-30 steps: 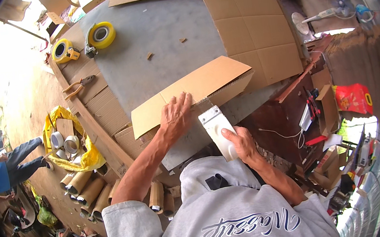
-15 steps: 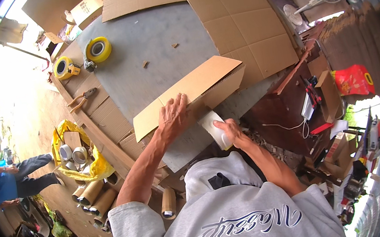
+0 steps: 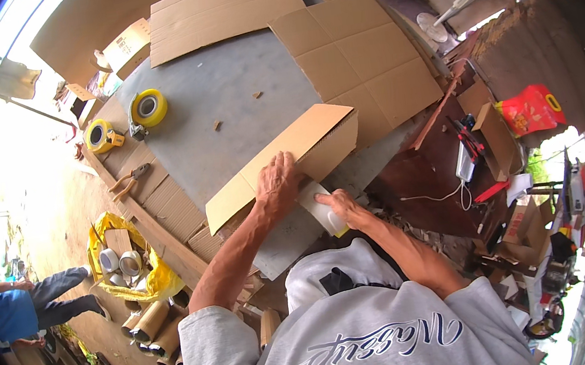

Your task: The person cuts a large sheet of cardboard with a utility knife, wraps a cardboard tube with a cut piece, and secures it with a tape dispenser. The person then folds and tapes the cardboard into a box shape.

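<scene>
A long folded piece of brown cardboard lies slantwise across the near part of the grey tabletop. My left hand presses down on its near edge, fingers stretched out flat. Close beside it, my right hand grips a white, flat-looking object with a bit of yellow at its lower end. That object's far end touches or sits just under the cardboard's near side; the contact is hard to make out. What kind of object it is does not show clearly.
Flat cardboard sheets cover the table's right and far sides. At left are two yellow tape rolls and pliers. Below stand a yellow bag of rolls and cardboard tubes. Another person in blue is at far left.
The view has shifted a little. My left hand has slid rightward along the cardboard, and the white object in my right hand now sits closer to it.
</scene>
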Tool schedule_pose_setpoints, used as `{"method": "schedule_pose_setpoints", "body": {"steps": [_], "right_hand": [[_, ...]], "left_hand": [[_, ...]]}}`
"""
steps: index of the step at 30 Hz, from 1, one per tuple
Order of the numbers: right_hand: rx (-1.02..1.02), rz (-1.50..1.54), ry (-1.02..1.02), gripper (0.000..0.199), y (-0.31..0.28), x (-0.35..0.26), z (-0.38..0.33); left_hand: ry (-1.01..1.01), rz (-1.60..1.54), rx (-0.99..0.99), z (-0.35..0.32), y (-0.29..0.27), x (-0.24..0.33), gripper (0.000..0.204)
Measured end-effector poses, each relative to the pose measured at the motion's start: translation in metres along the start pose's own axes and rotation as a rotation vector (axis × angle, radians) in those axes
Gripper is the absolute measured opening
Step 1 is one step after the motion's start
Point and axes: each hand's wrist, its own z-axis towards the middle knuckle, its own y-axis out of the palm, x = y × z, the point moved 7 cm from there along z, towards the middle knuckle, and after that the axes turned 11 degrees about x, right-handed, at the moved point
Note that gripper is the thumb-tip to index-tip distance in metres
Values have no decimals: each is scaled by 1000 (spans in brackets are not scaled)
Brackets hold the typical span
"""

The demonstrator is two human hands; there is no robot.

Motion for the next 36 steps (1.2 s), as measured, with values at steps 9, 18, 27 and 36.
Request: {"method": "schedule_pose_setpoints", "body": {"steps": [9,18,27,36], "right_hand": [[63,-135,30,54,2,-57,-27],[-70,-744,-165,42,39,-9,-16],[243,45,-156,57,-59,1,-75],[257,2,-634,47,-101,-70,-131]], "left_hand": [[-15,46,-47,-2,1,-3,44],[-64,184,-16,-10,28,-21,61],[-115,235,-317,25,18,-5,33],[-383,-1096,-95,5,-29,62,55]]}}
